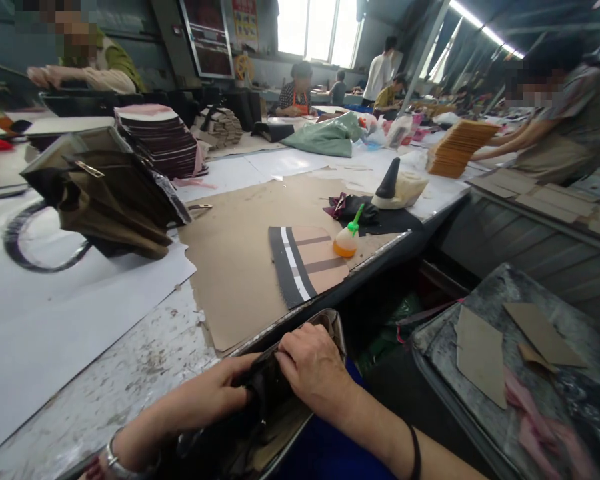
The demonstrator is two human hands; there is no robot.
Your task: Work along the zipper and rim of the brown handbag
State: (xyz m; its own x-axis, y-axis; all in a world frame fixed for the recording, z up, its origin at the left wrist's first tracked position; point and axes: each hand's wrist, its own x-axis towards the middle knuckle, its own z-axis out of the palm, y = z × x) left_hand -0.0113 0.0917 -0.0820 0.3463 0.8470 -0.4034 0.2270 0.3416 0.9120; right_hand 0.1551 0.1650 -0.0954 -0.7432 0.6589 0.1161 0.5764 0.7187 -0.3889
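Note:
A dark bag (284, 435) with a pale inside and a light-edged rim is tilted in front of my body, its opening facing up, beside the table edge. My left hand (225, 390) grips the bag's near-left side, its fingertips hidden in the dark material. Across the opening, my right hand (313, 363) has its fingers curled and closed over the lining or rim; what lies under the fingertips is hidden. Just beyond the hands, a curved panel (300, 263) with black, white and tan stripes lies on brown paper (240, 267). A squeeze bottle (345, 247) of orange liquid stands by it.
Another brown bag (120, 200) with a wrapped handle stands at left, before stacked dark pieces (155, 140). A cone-topped spool (390, 187) sits farther back. Boards lie on a stool (443, 327) at right. A co-worker (565, 113) handles an orange stack (457, 148); others work behind.

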